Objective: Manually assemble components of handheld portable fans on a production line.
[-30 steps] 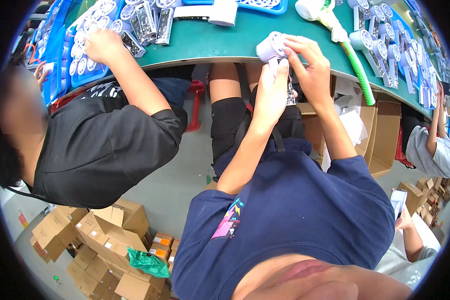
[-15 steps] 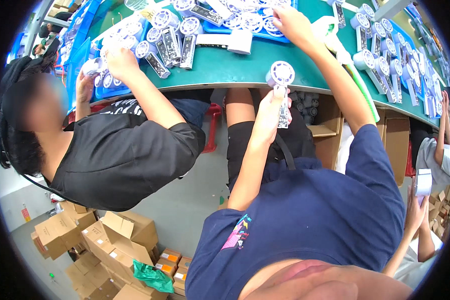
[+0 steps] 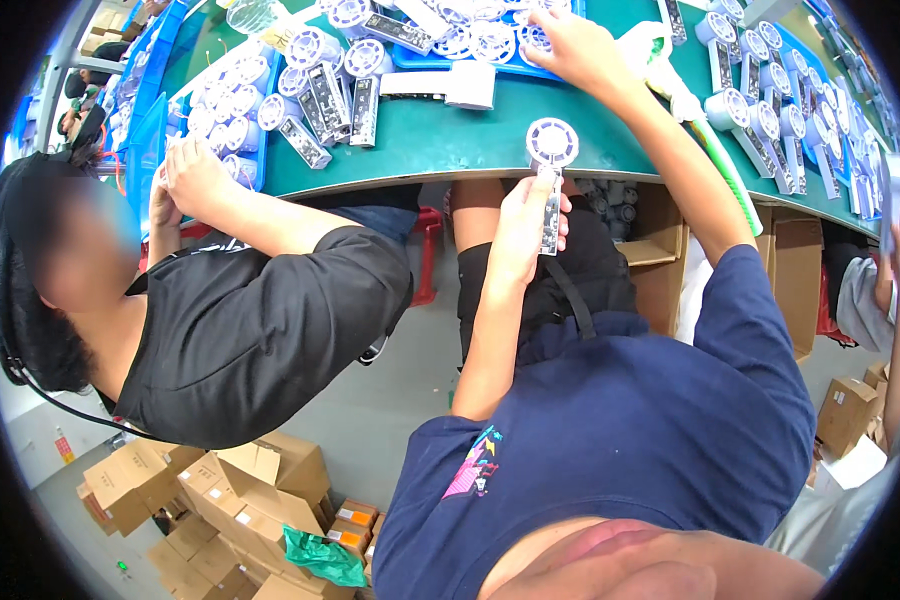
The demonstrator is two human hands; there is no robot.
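Note:
My left hand [image 3: 523,228] is wrapped round the handle of a white handheld fan [image 3: 552,145], held upright in front of the table's near edge. The fan's round, slotted head faces up, and a bare circuit board [image 3: 550,222] shows along the handle. My right hand [image 3: 580,52] reaches over a blue tray [image 3: 515,66] of round white fan covers [image 3: 492,42]. Its fingers are apart and bent down at the covers by the tray's right side. Left of the tray's front edge lies another white fan [image 3: 468,87] on its side.
More fans with exposed boards [image 3: 320,100] lie left of the tray on the green table [image 3: 410,150]. Rows of fans [image 3: 770,110] stand at the right, past a white and green bag [image 3: 660,70]. A co-worker in black [image 3: 260,310] sits close at left. Cardboard boxes [image 3: 660,270] stand beneath.
My right hand's fingers have spread over the covers in the tray. The fan in my left hand has shifted slightly left in view. The co-worker's hands have come together.

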